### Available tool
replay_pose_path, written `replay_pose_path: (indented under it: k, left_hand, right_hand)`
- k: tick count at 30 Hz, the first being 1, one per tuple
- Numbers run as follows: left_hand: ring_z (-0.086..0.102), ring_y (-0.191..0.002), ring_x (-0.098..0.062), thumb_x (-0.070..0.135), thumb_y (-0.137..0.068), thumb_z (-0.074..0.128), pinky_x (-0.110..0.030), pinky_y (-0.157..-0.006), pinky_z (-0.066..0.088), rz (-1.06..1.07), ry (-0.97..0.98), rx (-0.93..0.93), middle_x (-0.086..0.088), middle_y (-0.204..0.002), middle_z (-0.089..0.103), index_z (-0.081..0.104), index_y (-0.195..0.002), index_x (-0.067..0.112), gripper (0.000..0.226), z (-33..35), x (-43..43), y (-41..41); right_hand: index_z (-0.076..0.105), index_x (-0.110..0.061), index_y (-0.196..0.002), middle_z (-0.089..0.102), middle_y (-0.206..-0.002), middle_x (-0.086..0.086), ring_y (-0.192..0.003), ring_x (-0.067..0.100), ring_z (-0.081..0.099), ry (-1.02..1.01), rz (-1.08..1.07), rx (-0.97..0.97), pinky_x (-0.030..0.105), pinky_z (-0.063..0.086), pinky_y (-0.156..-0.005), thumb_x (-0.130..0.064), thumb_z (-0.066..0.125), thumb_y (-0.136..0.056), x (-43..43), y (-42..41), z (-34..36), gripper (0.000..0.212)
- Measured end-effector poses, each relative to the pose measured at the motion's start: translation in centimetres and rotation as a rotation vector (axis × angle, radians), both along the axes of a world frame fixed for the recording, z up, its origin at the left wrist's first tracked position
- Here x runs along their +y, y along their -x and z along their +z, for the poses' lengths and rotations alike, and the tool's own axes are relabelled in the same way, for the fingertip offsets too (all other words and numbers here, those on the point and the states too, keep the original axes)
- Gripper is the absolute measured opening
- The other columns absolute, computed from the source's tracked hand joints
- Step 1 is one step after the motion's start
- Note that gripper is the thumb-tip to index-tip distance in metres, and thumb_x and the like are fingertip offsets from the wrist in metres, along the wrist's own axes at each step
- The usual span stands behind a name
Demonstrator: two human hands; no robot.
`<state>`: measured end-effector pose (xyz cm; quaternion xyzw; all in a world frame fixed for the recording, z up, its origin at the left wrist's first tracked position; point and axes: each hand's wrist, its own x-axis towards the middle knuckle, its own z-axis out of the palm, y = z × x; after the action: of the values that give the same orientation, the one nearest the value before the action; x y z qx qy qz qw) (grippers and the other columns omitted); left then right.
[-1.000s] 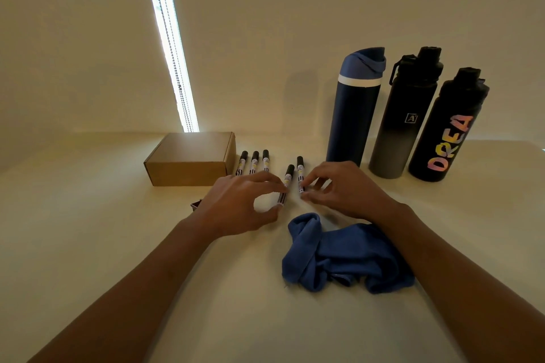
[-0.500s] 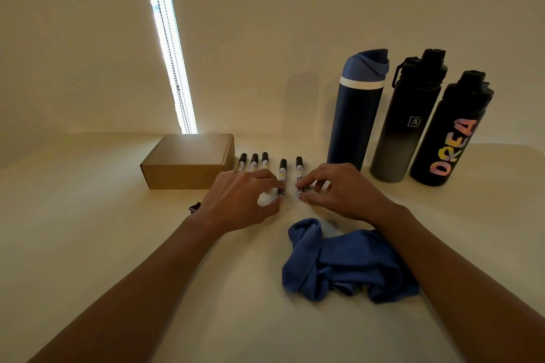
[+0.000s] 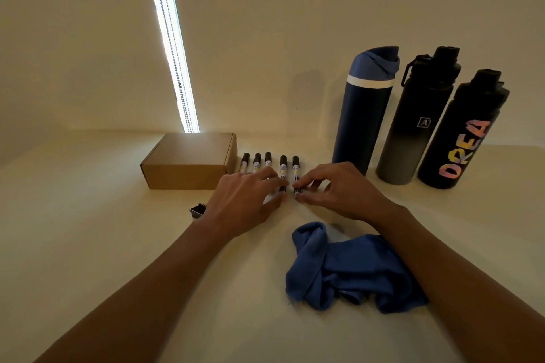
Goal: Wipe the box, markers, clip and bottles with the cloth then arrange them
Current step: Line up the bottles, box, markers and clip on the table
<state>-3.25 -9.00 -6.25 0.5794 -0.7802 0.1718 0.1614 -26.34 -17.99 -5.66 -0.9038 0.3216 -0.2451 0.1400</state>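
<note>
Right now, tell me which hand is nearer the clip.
Left. The left hand lies just right of the clip; the right hand rests farther right, past the markers.

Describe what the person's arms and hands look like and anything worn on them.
Both forearms are bare all the way to the frame's bottom edge: no sleeves show. The left hand and right hand wear no gloves, and no rings, watch or bracelets are visible. The dim light hides finer detail.

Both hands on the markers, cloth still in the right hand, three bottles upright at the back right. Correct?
Not quite. The head view shows the blue cloth lying crumpled on the table, in neither hand. The rest holds: left hand and right hand are on the markers, and three bottles stand upright at back right.
</note>
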Motion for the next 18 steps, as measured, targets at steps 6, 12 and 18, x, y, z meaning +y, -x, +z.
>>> replay_pose_path:
  k: [6, 12, 18]
  left_hand:
    - [0.07, -0.09, -0.006, 0.057, -0.104, 0.047, -0.022, -0.064, 0.051, 0.01, 0.03, 0.013, 0.018, -0.133, 0.064, 0.062, -0.137, 0.042, 0.039, -0.08, -0.04, 0.15]
    - [0.071, -0.088, -0.004, 0.056, -0.104, 0.048, -0.021, -0.061, 0.048, -0.004, 0.031, 0.035, 0.019, -0.131, 0.066, 0.063, -0.135, 0.043, 0.037, -0.12, 0.0, 0.08]
    - [0.071, -0.086, -0.005, 0.055, -0.104, 0.049, -0.019, -0.059, 0.041, 0.008, 0.036, 0.017, 0.021, -0.129, 0.067, 0.065, -0.133, 0.043, 0.035, 0.08, 0.09, 0.23]
  right_hand:
    - [0.073, -0.04, -0.11, 0.068, -0.097, -0.024, -0.089, -0.003, 0.063, -0.005, -0.006, -0.009, 0.017, 0.055, -0.072, -0.054, 0.073, -0.082, 0.01, 0.04, 0.04, 0.031]
    - [0.072, -0.04, -0.111, 0.067, -0.099, -0.026, -0.091, -0.004, 0.063, -0.013, 0.004, -0.017, 0.014, 0.053, -0.073, -0.051, 0.074, -0.083, -0.01, 0.26, 0.19, 0.031]
    - [0.073, -0.04, -0.111, 0.066, -0.096, -0.03, -0.091, -0.004, 0.063, -0.005, 0.003, -0.029, 0.011, 0.051, -0.071, -0.049, 0.075, -0.083, -0.05, 0.25, 0.09, 0.029]
